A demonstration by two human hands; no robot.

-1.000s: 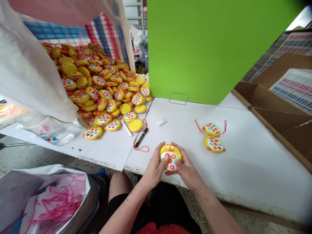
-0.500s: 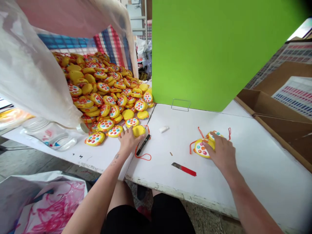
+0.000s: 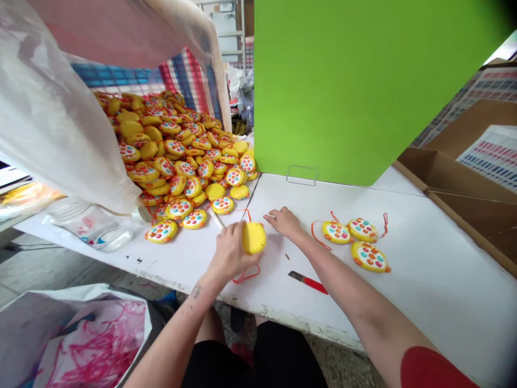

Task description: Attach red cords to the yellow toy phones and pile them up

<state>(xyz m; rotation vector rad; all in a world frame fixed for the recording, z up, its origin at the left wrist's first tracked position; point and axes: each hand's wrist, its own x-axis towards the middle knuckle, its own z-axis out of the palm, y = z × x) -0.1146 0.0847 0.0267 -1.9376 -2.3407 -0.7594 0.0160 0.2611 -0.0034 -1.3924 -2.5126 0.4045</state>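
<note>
My left hand (image 3: pixel 232 250) is closed around the edge of a yellow turtle-shaped toy (image 3: pixel 254 238), lifted with its plain back towards me. An orange cord loop (image 3: pixel 247 275) lies below it. Just to the right, my right hand (image 3: pixel 284 222) is low over the table with fingers curled together; what they hold, if anything, is hidden. Three turtle toys (image 3: pixel 368 256) lie dotted side up on the right, with orange cords. A red utility knife (image 3: pixel 309 282) rests near the front edge. Part of a white stick (image 3: pixel 217 219) shows behind my left hand.
A heap of yellow turtle toys (image 3: pixel 189 145) spills from a bag at the left. A clear plastic jar (image 3: pixel 91 226) stands near it. A green board (image 3: pixel 323 91) rises at the back, a cardboard box (image 3: pixel 468 215) is on the right, and a bag of pink strands (image 3: pixel 97 339) sits below.
My left hand has picked up the yellow toy and brought it right. My right hand has released the toys, now three, and moved left to where a small white block lay. The black marker is now hidden.
</note>
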